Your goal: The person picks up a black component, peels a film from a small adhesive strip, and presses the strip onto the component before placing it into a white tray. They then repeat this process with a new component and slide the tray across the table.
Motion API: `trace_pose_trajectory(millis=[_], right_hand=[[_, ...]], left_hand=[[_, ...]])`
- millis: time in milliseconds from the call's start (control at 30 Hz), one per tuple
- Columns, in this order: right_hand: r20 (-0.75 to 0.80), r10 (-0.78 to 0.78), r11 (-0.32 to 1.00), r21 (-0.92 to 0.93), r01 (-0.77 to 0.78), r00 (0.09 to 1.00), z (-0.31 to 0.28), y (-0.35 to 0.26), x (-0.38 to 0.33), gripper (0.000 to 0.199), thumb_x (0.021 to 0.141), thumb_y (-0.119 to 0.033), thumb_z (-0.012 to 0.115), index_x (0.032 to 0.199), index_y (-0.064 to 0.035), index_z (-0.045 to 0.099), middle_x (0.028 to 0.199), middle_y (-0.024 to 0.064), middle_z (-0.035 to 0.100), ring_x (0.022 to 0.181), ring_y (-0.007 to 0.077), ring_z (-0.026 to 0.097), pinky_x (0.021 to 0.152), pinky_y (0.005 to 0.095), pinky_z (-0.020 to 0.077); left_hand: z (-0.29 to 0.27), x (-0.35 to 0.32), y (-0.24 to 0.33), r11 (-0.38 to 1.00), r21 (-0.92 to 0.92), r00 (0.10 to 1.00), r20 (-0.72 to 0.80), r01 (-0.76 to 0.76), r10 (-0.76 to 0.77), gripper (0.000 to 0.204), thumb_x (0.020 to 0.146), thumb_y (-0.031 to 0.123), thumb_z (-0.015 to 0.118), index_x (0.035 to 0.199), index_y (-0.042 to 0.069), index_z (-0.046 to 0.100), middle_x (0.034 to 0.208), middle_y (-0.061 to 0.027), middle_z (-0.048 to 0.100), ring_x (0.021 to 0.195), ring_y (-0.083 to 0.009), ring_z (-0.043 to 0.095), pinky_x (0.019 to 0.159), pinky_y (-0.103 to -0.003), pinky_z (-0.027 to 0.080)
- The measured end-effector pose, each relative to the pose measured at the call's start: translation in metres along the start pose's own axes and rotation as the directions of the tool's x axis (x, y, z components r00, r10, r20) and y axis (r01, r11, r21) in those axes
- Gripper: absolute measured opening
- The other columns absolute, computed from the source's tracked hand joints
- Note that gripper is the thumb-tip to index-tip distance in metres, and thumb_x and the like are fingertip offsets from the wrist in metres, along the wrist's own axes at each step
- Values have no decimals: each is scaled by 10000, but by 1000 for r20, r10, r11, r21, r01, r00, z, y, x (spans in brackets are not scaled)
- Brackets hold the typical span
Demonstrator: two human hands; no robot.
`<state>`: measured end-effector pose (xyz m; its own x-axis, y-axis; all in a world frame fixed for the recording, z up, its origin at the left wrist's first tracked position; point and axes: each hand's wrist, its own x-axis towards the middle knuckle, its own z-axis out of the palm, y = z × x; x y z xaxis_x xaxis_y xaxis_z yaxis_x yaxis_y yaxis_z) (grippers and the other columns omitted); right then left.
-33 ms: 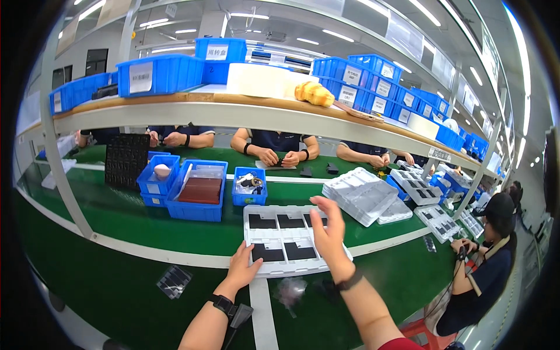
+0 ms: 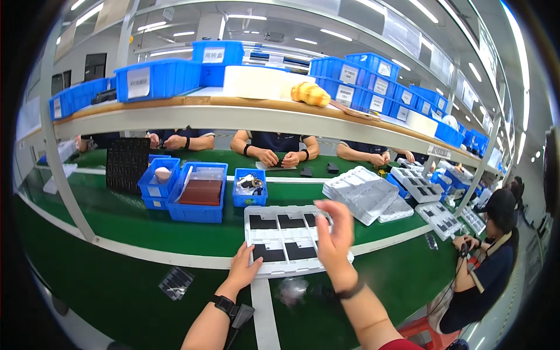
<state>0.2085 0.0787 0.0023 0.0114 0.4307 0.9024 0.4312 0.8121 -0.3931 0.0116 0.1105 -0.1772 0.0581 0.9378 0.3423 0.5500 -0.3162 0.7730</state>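
In front of me lies a white plastic tray (image 2: 282, 235) divided into compartments, with flat black pieces (image 2: 269, 253) set in them. My left hand (image 2: 242, 269) grips the tray's left edge, thumb at the near corner and fingers along the side. Over the tray's right part hovers my right hand (image 2: 336, 240), its fingers bent and the thumb apart, with nothing seen in it. It hides some of the right-hand compartments.
Blue bins (image 2: 198, 213) stand behind the tray, one with brown sheets. White trays (image 2: 364, 195) are stacked to the right. Clear plastic pieces (image 2: 175, 283) lie on the green table (image 2: 116, 280). A shelf (image 2: 256, 119) crosses above. Co-workers sit opposite and at right.
My right hand has shifted slightly right and its fingers bend more. My left hand and the tray stay in place.
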Motion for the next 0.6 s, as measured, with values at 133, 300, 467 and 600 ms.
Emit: trace_pose_trajectory(millis=[133, 300, 467, 600], right_hand=[[-330, -153, 958, 183, 222, 931, -46, -141, -29, 211, 795, -187, 504, 840, 6, 574, 843, 118, 578, 775, 226, 527, 704, 298, 396], [-323, 40, 60, 945, 321, 945, -70, -194, -55, 23, 840, -127, 500, 837, -118, 521, 788, 7, 530, 752, 140, 522, 697, 351, 397], [-357, -48, 56, 931, 360, 933, -62, -204, -75, 29, 834, -117, 493, 816, -117, 516, 788, -2, 526, 763, 126, 522, 696, 313, 406], [-507, -111, 75, 853, 516, 855, -53, -200, -70, 28, 827, -119, 493, 805, -111, 508, 768, -11, 498, 751, 127, 505, 651, 246, 410]], left_hand=[[9, 5, -13, 957, -291, 998, -63, 2, -21, 439, 818, 212, 562, 1186, 4, 442, 1265, -209, 398, 1173, -330, 393, 968, -371, 321], [22, 8, -27, 897, -441, 987, -156, -39, -34, 380, 830, 121, 554, 1168, -16, 448, 1150, -171, 494, 1106, -262, 465, 923, -324, 367], [8, 1, -3, 784, -609, 957, -139, 120, -255, 360, 845, 98, 530, 1174, -21, 444, 1186, -176, 478, 1127, -245, 452, 941, -316, 349], [5, -10, 8, 685, -721, 909, -214, 101, -359, 289, 846, 65, 504, 1117, -28, 468, 1172, -167, 489, 1119, -224, 458, 939, -305, 357]])
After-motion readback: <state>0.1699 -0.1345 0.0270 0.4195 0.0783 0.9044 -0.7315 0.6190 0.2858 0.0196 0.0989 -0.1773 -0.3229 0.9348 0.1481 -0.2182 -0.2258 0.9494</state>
